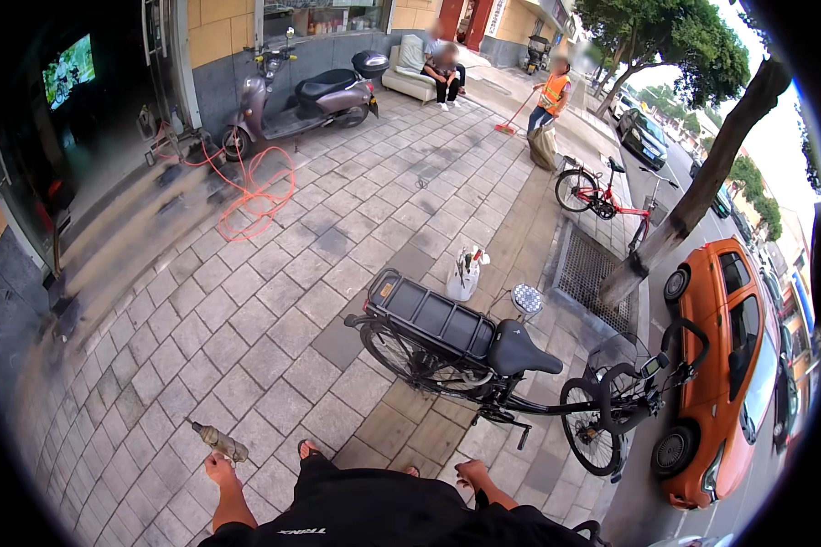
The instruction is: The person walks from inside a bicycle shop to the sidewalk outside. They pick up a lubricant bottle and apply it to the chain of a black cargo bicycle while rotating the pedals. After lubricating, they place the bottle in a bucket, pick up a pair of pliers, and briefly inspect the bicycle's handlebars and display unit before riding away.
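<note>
Left grip [217, 468] closed around drill [219, 442], right hand [472, 474] empty, black bicycle [483, 360] just ahead, bare paving [246, 337] leftward

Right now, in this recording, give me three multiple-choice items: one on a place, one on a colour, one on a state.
1. Where is the black bicycle?
A. straight ahead of the person
B. beside the grey scooter
C. on the road

2. What colour is the car by the kerb?
A. white
B. orange
C. blue

3. What is the left hand doing?
A. hanging empty
B. gripping the handlebar
C. holding a small drill-like tool

Answers: A, it stands on the paving just ahead; B, its body is orange; C, the tool juts from the fist.
</note>
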The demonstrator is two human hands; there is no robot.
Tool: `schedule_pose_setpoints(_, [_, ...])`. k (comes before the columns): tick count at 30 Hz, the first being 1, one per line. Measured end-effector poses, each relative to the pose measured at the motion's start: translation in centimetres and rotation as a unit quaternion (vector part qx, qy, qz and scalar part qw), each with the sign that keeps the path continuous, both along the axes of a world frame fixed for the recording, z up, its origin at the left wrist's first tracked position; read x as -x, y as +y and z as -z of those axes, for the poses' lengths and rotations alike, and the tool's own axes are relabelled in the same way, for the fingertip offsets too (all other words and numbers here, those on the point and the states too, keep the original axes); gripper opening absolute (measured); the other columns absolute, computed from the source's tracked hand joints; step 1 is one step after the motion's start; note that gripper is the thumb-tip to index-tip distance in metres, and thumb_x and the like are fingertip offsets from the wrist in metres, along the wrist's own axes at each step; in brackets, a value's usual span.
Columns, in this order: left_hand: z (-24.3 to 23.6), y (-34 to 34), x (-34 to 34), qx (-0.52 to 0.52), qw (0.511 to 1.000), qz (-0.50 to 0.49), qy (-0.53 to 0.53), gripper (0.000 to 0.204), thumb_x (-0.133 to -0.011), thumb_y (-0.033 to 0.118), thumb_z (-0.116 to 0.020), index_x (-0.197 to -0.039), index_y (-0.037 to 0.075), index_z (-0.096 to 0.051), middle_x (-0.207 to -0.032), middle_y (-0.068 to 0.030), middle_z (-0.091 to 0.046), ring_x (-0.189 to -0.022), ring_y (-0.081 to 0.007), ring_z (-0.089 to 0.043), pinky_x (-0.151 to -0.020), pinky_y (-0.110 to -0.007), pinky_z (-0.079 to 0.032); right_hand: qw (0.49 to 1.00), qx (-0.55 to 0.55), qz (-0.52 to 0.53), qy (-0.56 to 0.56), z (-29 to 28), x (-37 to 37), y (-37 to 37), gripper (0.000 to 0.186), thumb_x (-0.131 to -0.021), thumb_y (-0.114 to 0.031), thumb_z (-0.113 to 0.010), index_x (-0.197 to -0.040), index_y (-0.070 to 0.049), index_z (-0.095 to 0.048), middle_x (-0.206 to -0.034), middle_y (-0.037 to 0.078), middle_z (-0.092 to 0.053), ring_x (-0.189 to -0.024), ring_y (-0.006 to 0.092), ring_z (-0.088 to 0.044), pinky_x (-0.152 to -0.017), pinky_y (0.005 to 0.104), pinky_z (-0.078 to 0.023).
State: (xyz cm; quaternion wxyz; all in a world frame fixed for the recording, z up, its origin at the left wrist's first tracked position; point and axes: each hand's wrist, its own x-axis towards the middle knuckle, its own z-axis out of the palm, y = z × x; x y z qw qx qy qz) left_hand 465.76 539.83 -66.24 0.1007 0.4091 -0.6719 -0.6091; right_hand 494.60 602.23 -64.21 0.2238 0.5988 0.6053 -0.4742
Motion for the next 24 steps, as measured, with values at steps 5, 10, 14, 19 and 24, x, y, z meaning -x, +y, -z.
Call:
schedule_pose_setpoints(5, [4.2,-7.6,0.8,0.108,0.99,0.08,0.052,0.028,-0.104,0.027,-0.061,-0.09,0.004,-0.053,-0.069,-0.0057,-0.059,-0.052,-0.0111,-0.048,-0.043,-0.029,-0.037,0.988,-0.023,-0.151,0.001,-2.1,11.3,-3.5,0.028,-0.091,-0.025,-0.065,-0.102,0.0,-0.071,-0.086,0.011,-0.073,-0.065,0.023,-0.073,-0.052,0.0371,-0.057])
schedule_pose_setpoints(10, [0.8,-10.9,5.7,0.082,0.994,0.077,-0.002,0.03,-0.105,0.028,-0.061,-0.09,0.003,-0.052,-0.071,-0.007,-0.06,-0.055,-0.0124,-0.054,-0.044,-0.029,-0.043,0.967,-0.028,-0.253,0.017,-6.4,24.5,-10.2,0.039,-0.09,-0.03,-0.064,-0.116,-0.001,-0.071,-0.09,0.012,-0.074,-0.068,0.0237,-0.075,-0.059,0.0385,-0.061])
schedule_pose_setpoints(14, [1.7,-11.5,10.2,0.054,0.994,0.095,-0.031,0.03,-0.104,0.028,-0.062,-0.09,0.002,-0.053,-0.071,-0.0066,-0.06,-0.058,-0.0122,-0.054,-0.048,-0.029,-0.044,0.948,-0.03,-0.317,0.018,-5.5,30.2,-11.3,0.042,-0.09,-0.031,-0.065,-0.122,-0.003,-0.071,-0.091,0.011,-0.075,-0.071,0.0225,-0.075,-0.061,0.0378,-0.061])
schedule_pose_setpoints(19, [1.4,-13.1,18.2,0.083,0.994,0.069,0.01,0.027,-0.104,0.024,-0.061,-0.09,0.002,-0.053,-0.07,-0.0053,-0.06,-0.061,-0.0115,-0.051,-0.057,-0.03,-0.043,0.956,0.024,-0.277,0.092,-9.3,41.3,-14.8,0.043,-0.092,-0.033,-0.067,-0.122,-0.003,-0.071,-0.097,0.008,-0.074,-0.073,0.0188,-0.073,-0.059,0.0344,-0.058])
schedule_pose_setpoints(24, [-0.7,-14.9,29.2,0.042,0.996,0.074,0.023,0.024,-0.103,0.022,-0.061,-0.093,0.002,-0.054,-0.073,-0.0068,-0.061,-0.06,-0.0122,-0.053,-0.052,-0.029,-0.044,0.944,0.056,-0.242,0.217,-7.4,54.9,-16.1,0.044,-0.093,-0.035,-0.067,-0.122,-0.003,-0.071,-0.097,0.006,-0.073,-0.07,0.0157,-0.07,-0.054,0.0315,-0.053])
